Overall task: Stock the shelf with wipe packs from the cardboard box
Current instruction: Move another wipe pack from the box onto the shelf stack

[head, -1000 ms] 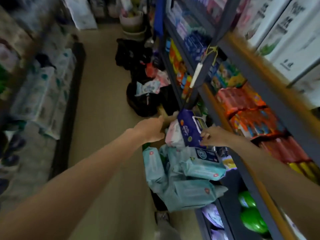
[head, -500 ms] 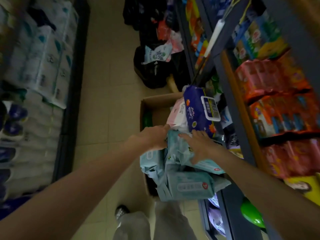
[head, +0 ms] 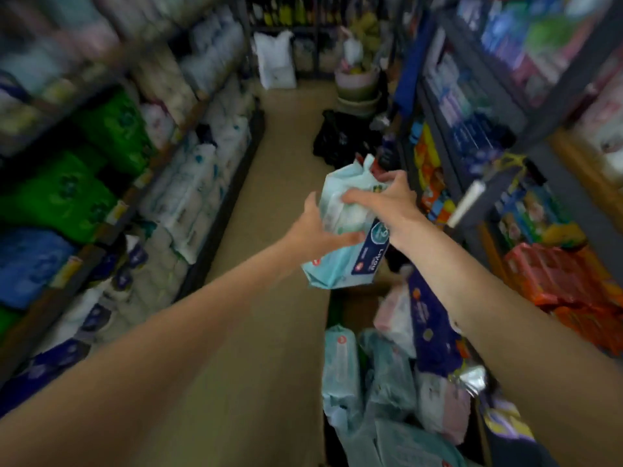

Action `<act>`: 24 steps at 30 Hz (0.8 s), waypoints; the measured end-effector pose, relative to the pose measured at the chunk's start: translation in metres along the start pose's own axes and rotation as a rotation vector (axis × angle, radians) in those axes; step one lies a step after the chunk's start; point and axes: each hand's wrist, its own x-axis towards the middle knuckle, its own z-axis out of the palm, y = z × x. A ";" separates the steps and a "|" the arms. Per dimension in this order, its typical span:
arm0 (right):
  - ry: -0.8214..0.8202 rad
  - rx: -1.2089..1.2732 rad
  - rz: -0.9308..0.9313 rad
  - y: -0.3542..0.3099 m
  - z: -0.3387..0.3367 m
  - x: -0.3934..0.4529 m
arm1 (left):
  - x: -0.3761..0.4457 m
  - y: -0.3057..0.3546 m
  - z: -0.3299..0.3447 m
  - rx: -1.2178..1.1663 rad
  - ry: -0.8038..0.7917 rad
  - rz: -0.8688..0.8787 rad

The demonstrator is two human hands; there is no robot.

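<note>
Mid-frame, left hand (head: 313, 230) and right hand (head: 387, 200) both grip a teal wipe pack (head: 344, 251). More packs (head: 367, 375) crowd the lower right beside the shelf (head: 472, 217).

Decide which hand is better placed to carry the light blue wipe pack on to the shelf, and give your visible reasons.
Probably the right hand. It grips the top of the light blue wipe pack and is nearer the shelving on the right. The left hand supports the pack from the aisle side, further from those shelves.

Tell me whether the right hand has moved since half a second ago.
Yes. The right hand has lifted off the packs in the cardboard box, gripping a teal wipe pack.
</note>
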 end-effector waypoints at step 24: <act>-0.661 -0.035 -1.430 -0.407 0.332 -0.307 | -0.368 -0.011 -0.522 -0.378 0.943 0.600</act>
